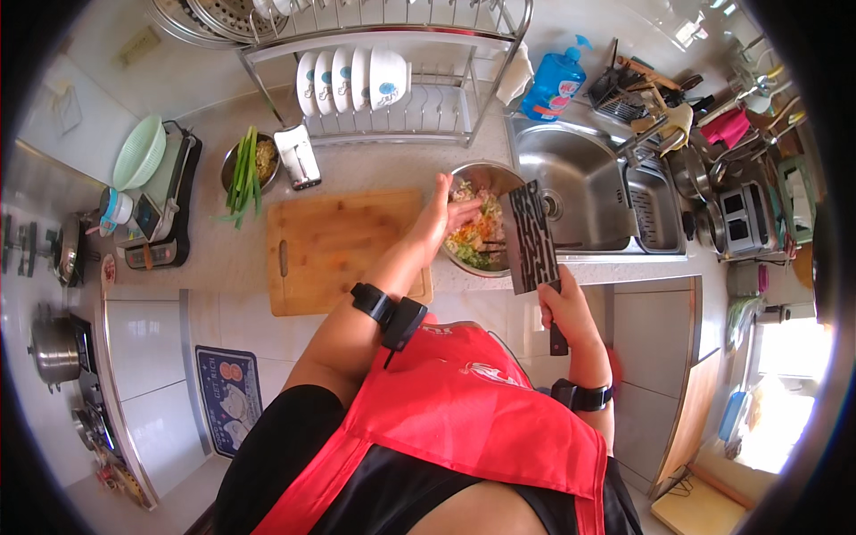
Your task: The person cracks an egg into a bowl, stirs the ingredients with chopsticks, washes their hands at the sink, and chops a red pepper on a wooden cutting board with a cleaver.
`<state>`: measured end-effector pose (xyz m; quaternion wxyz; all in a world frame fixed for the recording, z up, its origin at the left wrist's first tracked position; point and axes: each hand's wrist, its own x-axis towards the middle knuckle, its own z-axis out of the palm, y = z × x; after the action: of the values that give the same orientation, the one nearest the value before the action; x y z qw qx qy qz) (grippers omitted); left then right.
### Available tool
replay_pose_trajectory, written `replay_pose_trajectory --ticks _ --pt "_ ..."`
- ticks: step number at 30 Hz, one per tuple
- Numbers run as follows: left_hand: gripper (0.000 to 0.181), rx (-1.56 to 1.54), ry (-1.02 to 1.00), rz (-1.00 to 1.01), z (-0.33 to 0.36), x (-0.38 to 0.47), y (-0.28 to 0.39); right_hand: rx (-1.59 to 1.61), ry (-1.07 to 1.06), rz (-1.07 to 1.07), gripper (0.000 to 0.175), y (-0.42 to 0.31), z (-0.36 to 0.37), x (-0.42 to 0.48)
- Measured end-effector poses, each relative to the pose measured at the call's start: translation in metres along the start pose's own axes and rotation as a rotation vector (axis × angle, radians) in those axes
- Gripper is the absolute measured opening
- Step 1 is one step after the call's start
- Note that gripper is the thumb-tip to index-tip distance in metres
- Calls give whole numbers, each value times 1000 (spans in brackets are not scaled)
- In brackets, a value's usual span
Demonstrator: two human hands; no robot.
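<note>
My right hand [566, 309] grips the black handle of a cleaver [531, 234], whose broad patterned blade stands up beside the right rim of a steel mixing bowl [491, 170]. The bowl holds a chopped mixture [478, 227] with orange, green and pale bits, and a thin dark stick lies partly in it. My left hand [449, 217] reaches over the bowl's left side, fingers extended towards the mixture; whether they touch it is unclear. Under my left forearm lies a wooden cutting board [334, 254] with faint wet marks.
A steel sink [568, 174] adjoins the bowl on the right. Behind are a dish rack [381, 137] with white bowls and a blue pump bottle [554, 83]. A bowl with green onions [244, 177], a phone-like device on a stand [297, 157] and an induction cooker [160, 247] stand at left.
</note>
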<state>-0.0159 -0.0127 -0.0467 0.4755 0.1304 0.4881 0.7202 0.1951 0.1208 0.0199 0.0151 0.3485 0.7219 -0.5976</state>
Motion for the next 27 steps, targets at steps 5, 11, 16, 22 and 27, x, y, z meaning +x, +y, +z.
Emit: replay_pose_trajectory --ticks 5,11,16,22,27 --pt "79 -363 16 -72 -11 2 -10 68 -24 30 13 1 2 -3" --pt "75 -621 70 -51 -2 -2 -1 96 -108 -13 14 -4 5 -15" --pt "72 -679 82 -78 -4 -6 3 -3 -34 12 14 5 5 -8" --pt "72 -704 95 -30 -1 -1 4 -19 -52 -11 14 -10 0 -17" --pt "73 -686 165 9 1 4 7 -64 -95 -35 14 -17 8 -23"
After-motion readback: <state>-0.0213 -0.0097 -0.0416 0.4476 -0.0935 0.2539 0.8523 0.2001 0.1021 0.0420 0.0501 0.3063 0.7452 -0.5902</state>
